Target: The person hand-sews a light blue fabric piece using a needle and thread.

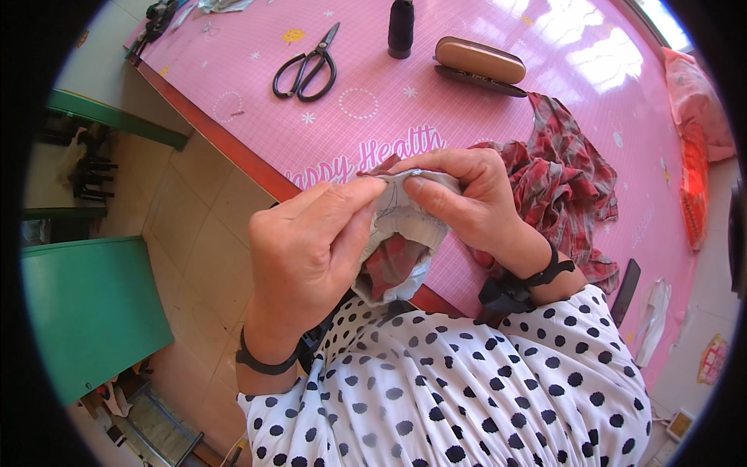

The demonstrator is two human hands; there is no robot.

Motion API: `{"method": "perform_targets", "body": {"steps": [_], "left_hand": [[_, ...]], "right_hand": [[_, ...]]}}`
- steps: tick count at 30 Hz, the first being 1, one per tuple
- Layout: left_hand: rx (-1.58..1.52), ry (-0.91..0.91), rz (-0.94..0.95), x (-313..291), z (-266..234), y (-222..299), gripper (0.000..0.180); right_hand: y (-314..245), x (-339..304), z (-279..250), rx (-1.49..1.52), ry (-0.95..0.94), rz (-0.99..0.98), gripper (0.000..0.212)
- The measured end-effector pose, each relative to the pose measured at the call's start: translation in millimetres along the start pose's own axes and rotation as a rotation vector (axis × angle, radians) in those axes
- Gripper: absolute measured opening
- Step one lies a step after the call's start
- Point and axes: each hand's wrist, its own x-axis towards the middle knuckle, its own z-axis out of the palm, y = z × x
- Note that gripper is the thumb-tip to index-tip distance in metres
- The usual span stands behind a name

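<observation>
Above my lap, both hands pinch the upper edge of a pale cloth band (391, 221), which curves into a loop with red plaid cloth (395, 265) inside it. My left hand (299, 249) is closed at the edge, thumb and forefinger pressed together. My right hand (486, 194) grips the same edge between thumb and fingers. A dark thread (394, 201) runs in loose curves over the pale cloth. Whether a needle sits between my fingers cannot be made out. Beside my right hand, a crumpled red-and-grey plaid garment (556, 175) lies on the table; its link to the band is hidden.
On the pink patterned tabletop (233, 78) lie black-handled scissors (307, 68), a black thread spool (401, 29) and a brown case (481, 62). A dark flat bar (626, 292) is at the right. A green surface (93, 311) stands lower left, beyond tiled floor.
</observation>
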Motion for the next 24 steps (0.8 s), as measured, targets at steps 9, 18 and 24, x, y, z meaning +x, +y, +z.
{"method": "perform_targets", "body": {"steps": [9,18,24], "left_hand": [[0.043,0.003,0.001,0.2,0.5,3.0,0.017],[0.062,0.01,-0.012,0.0,1.7,5.4,0.017],[0.097,0.005,-0.002,-0.5,1.7,4.8,0.017]], "right_hand": [[0.5,0.2,1.1,-0.047,0.009,-0.034,0.018],[-1.6,0.0,2.0,-0.056,0.008,-0.046,0.018],[-1.9,-0.7,2.6,-0.063,0.016,-0.042,0.017]]}}
